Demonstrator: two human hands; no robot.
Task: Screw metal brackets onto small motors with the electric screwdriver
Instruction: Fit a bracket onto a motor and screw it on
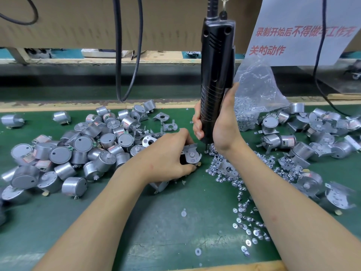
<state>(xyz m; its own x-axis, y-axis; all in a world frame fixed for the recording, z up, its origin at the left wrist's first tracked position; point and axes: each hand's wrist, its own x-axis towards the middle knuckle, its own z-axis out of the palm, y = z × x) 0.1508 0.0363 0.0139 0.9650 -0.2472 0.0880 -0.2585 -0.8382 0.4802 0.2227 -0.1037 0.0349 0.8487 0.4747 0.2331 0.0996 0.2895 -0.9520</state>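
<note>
- Right hand [216, 130]: fingers wrapped round the black, ribbed electric screwdriver [214, 65], which stands upright with its tip at the shiny loose screws [220, 165].
- Left hand [166, 153]: fingers curled round a small motor [183, 160] on the green mat [166, 222], its flat metal bracket [192, 156] facing up.

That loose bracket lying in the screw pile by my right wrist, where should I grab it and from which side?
Probably pinch the bracket by its raised upper edge, from above and from your left. It lies tilted on the screws, so that thin edge seems free, while the right forearm crowds its right side.
</note>
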